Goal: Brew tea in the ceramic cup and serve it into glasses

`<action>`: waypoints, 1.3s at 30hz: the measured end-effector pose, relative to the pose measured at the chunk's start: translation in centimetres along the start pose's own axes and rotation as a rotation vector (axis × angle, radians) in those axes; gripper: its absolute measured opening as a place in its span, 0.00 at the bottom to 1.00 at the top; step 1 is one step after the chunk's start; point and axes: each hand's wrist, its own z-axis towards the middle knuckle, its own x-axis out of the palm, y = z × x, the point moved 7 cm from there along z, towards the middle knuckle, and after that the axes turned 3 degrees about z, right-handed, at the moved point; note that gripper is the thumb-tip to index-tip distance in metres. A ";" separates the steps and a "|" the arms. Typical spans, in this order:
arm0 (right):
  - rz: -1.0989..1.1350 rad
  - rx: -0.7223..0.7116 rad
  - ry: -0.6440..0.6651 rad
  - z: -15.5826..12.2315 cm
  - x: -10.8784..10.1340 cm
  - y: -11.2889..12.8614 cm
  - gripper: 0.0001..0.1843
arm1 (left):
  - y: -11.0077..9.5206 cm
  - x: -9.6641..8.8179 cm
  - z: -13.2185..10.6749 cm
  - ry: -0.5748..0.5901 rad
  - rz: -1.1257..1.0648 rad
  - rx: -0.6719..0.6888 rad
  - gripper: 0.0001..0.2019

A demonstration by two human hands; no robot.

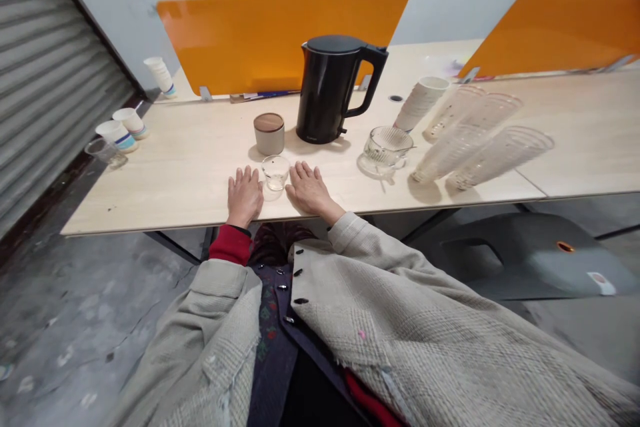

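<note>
My left hand [245, 195] lies flat on the pale wooden table [175, 167], fingers stretched out and holding nothing. My right hand [310, 188] rests flat as well, fingers apart. Between the two hands stands a small clear glass cup [275, 172], close to both sets of fingertips. Just behind it sits a grey canister with a brown wooden lid [269, 133]. A black electric kettle [333, 88] stands upright further back, handle to the right.
A clear glass pitcher [385, 146] sits right of the kettle. Stacks of white paper cups [419, 103] and clear plastic cups [480, 143] lie tilted at right. More cups [123, 130] stand at the far left edge. Orange dividers [270, 33] line the back. A grey chair [525, 260] is at right.
</note>
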 end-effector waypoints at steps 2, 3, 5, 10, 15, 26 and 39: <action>0.001 0.001 -0.002 0.1 0.1 -0.1 0.40 | 0.0 0.0 -0.1 0.001 -0.001 -0.005 0.31; 0.001 0.002 0.000 0.1 0.2 -0.1 0.40 | 0.0 0.0 -0.1 0.005 -0.002 -0.005 0.31; 0.002 0.003 0.006 0.1 0.2 -0.1 0.40 | 0.0 0.1 -0.1 0.014 -0.004 -0.001 0.31; -0.005 0.010 0.023 0.1 0.2 -0.1 0.40 | -0.1 0.0 -0.2 0.039 -0.008 0.003 0.31; -0.014 0.014 0.024 0.1 0.2 -0.1 0.40 | -0.3 -0.2 -0.2 0.058 -0.005 0.009 0.32; -0.001 0.021 0.023 0.1 -0.1 -0.1 0.41 | -0.4 -0.2 -0.1 0.047 -0.025 0.015 0.32; 0.019 0.011 -0.010 0.3 0.1 -0.5 0.41 | -0.6 -0.5 -0.1 0.040 -0.038 0.021 0.33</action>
